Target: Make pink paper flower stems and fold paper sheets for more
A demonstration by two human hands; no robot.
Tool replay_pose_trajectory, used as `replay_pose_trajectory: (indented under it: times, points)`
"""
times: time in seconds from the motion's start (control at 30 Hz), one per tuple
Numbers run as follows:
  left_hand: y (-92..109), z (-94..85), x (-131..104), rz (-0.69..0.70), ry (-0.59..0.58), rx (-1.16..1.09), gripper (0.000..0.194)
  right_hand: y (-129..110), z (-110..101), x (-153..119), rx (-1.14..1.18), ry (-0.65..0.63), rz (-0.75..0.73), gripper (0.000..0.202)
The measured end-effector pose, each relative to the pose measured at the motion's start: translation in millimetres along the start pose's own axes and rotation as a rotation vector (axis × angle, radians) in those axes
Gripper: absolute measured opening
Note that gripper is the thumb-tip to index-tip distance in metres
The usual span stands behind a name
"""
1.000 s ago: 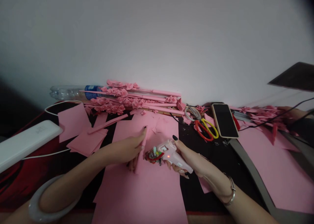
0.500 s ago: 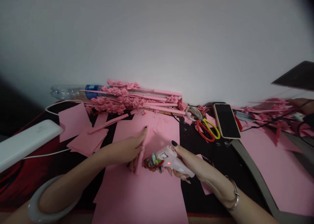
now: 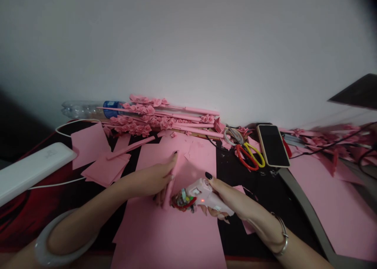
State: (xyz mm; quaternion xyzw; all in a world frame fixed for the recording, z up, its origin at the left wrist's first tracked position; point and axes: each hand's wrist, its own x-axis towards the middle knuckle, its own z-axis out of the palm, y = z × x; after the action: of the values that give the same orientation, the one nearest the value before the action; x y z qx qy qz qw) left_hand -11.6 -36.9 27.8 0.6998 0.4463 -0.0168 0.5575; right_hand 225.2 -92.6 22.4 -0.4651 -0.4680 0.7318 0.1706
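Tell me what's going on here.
The left hand holds a pink paper roll over pink sheets. The right hand grips a glue gun, its red light on, the front end close to the roll; whether they touch is unclear. Behind them, pink paper flowers lie along the wall.

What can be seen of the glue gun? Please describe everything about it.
The glue gun is pale pink and looks plastic, with a small red-orange light lit on its side. Its front end is covered by a messy clump showing red, green and yellow; the nozzle tip cannot be made out. The right-hand grip holds it slanted over a pink paper sheet, front end beside a pink paper tube. Whether gun and tube touch is unclear.
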Motion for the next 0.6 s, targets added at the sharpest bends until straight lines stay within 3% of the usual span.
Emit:
replay_pose_trajectory:
  times: [0.1, 0.2, 0.6]
  points:
    - [6.6, -0.4, -0.9, -0.040, -0.048, -0.033, 0.066, 0.5, -0.6, -0.6, -0.010, 0.004, 0.018, 0.071]
    - [9.7, -0.2, -1.2, -0.036, -0.019, -0.041, 0.066, 1.0, -1.8, -0.9, -0.031, -0.003, 0.046, 0.072]
    - [0.1, 0.0, -0.9, 0.014, -0.044, -0.028, 0.069, 3.9, -2.1, 2.3, 0.052, -0.011, -0.028, 0.067]
